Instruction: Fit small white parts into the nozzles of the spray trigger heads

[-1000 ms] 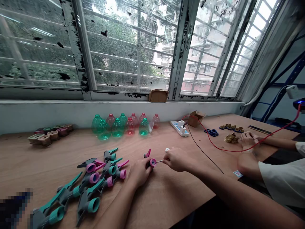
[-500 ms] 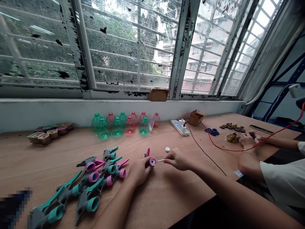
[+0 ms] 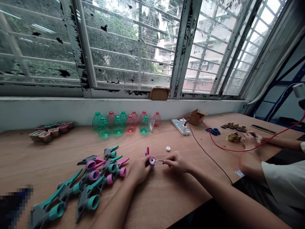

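My left hand (image 3: pixel 140 169) is closed around a spray trigger head (image 3: pixel 152 161) with a pink collar and pink lever; the collar's open end faces me and shows a pale insert. Between the fingertips of my right hand (image 3: pixel 176 161) is a thin metal tool (image 3: pixel 159 160), its far end at the collar's rim. I cannot make out the tip's shape. A small white disc (image 3: pixel 168 149) lies on the table just beyond my right hand. Left of my left hand lie several grey spray trigger heads (image 3: pixel 91 178) with green or pink collars and levers.
Green and red clear bottles (image 3: pixel 118 127) stand along the wall. A power strip (image 3: pixel 180 127), a cardboard box (image 3: pixel 197 117) and blue-handled scissors (image 3: pixel 213 131) lie rightward. A red cable (image 3: pixel 228 149) crosses near a co-worker's hands (image 3: pixel 249 140) and brass-coloured parts (image 3: pixel 233 137). Small trays (image 3: pixel 50 132) sit back left.
The view has shifted slightly. Both hands keep their hold, and the metal tool has turned a little at the collar's rim.
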The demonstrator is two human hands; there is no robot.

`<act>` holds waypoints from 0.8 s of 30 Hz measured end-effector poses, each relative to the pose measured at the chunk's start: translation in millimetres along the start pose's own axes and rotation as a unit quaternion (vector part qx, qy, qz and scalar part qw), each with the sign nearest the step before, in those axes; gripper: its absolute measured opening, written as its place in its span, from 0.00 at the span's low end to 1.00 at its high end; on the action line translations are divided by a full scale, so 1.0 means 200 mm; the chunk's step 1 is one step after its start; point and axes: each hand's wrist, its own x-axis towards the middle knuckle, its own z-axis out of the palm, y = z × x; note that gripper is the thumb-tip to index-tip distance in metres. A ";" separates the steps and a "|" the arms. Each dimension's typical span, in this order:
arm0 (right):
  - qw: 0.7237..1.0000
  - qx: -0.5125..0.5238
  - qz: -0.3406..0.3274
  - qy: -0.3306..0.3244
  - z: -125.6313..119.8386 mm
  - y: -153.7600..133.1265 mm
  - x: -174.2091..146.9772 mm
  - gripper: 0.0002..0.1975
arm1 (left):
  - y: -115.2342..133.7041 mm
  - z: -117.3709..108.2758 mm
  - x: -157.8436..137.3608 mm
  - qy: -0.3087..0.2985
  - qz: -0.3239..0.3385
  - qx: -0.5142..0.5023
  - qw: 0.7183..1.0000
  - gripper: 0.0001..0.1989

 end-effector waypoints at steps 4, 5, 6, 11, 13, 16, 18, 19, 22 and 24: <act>1.000 0.001 0.005 0.015 0.02 -0.01 -0.02 0.20 | 0.02 -0.01 0.00 -0.002 -0.011 0.004 1.000 0.08; 1.000 -0.019 0.003 0.016 0.02 -0.02 -0.02 0.21 | 0.02 -0.01 0.00 -0.004 -0.016 0.005 1.000 0.08; 0.998 -0.054 -0.003 0.016 0.01 -0.03 -0.03 0.22 | 0.03 -0.01 0.00 -0.007 -0.019 0.006 1.000 0.09; 0.949 -0.314 -0.028 0.021 -0.05 -0.18 -0.06 0.20 | 0.01 0.00 0.00 -0.007 -0.011 0.010 1.000 0.11; 0.927 -0.373 -0.003 0.021 -0.05 -0.24 -0.06 0.19 | 0.00 0.01 0.00 0.003 -0.006 0.015 1.000 0.11; 0.926 -0.376 0.026 0.030 -0.03 -0.26 -0.06 0.19 | -0.01 0.02 0.00 0.013 0.001 0.011 1.000 0.10; 0.947 -0.319 0.020 0.034 -0.01 -0.23 -0.06 0.20 | -0.01 0.01 0.00 0.011 0.005 0.006 1.000 0.10; 0.960 -0.277 0.014 0.034 0.00 -0.20 -0.05 0.21 | -0.01 0.01 0.00 0.009 0.005 0.004 1.000 0.10; 0.990 -0.139 0.006 0.035 0.03 -0.12 -0.05 0.23 | 0.00 0.01 0.00 0.005 0.005 0.006 1.000 0.09; 0.997 -0.066 0.016 0.043 0.05 -0.09 -0.05 0.23 | 0.00 0.00 0.00 0.004 0.002 0.007 1.000 0.08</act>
